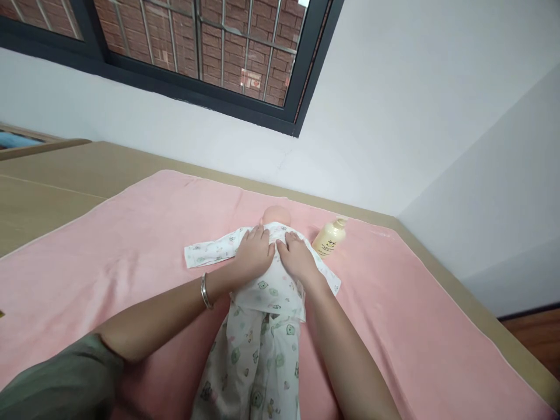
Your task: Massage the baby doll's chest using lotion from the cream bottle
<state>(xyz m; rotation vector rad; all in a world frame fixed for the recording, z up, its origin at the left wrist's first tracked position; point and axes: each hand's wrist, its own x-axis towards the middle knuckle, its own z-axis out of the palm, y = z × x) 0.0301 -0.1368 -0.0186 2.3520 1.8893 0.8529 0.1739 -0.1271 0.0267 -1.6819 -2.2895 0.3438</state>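
A baby doll lies on a pink blanket, its bare head (277,216) pointing away from me. It wears a white printed top (273,289) and matching printed trousers (258,367). My left hand (255,251) rests flat on the upper left of the top, fingers stretched out, with a silver bracelet on that wrist. Opposite it, my right hand (296,254) lies flat on the upper right of the top. The two thumbs are close together over the middle. One sleeve spreads out to the left; part of the other shows beyond my right wrist.
Right of the doll a pale yellow pump bottle (330,238) leans over on the pink blanket (144,233). The blanket covers a wooden surface (56,186) that meets a white wall (371,116). A dark-framed window (201,93) with bars is above.
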